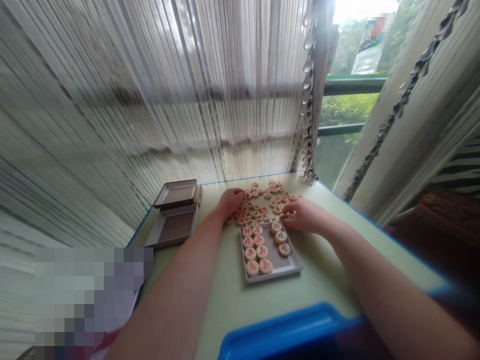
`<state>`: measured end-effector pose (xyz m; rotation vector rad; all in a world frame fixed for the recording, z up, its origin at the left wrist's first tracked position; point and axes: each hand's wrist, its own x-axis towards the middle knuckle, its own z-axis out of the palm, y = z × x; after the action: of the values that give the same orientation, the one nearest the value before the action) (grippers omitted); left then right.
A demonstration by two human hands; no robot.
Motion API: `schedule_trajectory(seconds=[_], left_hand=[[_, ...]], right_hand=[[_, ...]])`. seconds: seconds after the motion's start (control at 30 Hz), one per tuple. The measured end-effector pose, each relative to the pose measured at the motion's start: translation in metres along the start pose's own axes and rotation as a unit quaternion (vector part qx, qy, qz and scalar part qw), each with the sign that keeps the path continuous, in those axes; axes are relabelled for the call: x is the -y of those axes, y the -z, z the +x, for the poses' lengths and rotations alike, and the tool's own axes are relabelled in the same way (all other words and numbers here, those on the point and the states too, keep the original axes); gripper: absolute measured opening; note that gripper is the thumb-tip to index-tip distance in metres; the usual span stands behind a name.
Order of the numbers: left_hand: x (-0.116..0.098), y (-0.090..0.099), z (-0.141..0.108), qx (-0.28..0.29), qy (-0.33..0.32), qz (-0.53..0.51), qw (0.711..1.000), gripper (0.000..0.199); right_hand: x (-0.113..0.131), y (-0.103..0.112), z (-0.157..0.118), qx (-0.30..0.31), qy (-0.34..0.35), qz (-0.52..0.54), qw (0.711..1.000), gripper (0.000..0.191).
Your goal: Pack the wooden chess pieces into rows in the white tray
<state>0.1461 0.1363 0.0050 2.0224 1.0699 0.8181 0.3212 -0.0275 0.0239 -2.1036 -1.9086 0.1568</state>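
Round wooden Chinese chess pieces [256, 214] with red or black characters lie in a loose pile on the table. Just this side of them is a shallow grey box tray [269, 252]. Two columns of red pieces [258, 241] fill its left side, and a short column of black pieces [280, 237] stands along its right. At the pile's left edge my left hand [231, 201] is closed, its fingertips at a Chinese chess piece. My right hand [302, 214] pinches a Chinese chess piece [282, 216] near the tray's far right corner; the fingers partly cover it.
Two more shallow box parts, one brown-edged [176, 194] and one grey [175, 225], sit at the table's left. A blue plastic edge [285, 327] is close in front of me. String curtains [225, 100] hang behind the pale green table [221, 295], with a window [348, 105] at right.
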Motion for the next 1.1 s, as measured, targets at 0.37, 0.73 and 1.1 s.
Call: schedule_trajectory(seconds=[0.37, 0.73, 1.1], left_hand=[[-0.002, -0.001, 0.003, -0.045, 0.030, -0.005, 0.999, 0.029], [-0.004, 0.002, 0.002, -0.014, 0.028, 0.014, 0.999, 0.031], [-0.004, 0.003, 0.001, 0.011, 0.061, -0.095, 0.994, 0.033]], right_hand=[[0.003, 0.018, -0.012, 0.101, 0.008, 0.040, 0.994, 0.018], [0.002, 0.009, -0.009, 0.082, 0.056, 0.029, 0.995, 0.027], [0.000, 0.009, -0.010, 0.066, 0.058, 0.017, 0.996, 0.026]])
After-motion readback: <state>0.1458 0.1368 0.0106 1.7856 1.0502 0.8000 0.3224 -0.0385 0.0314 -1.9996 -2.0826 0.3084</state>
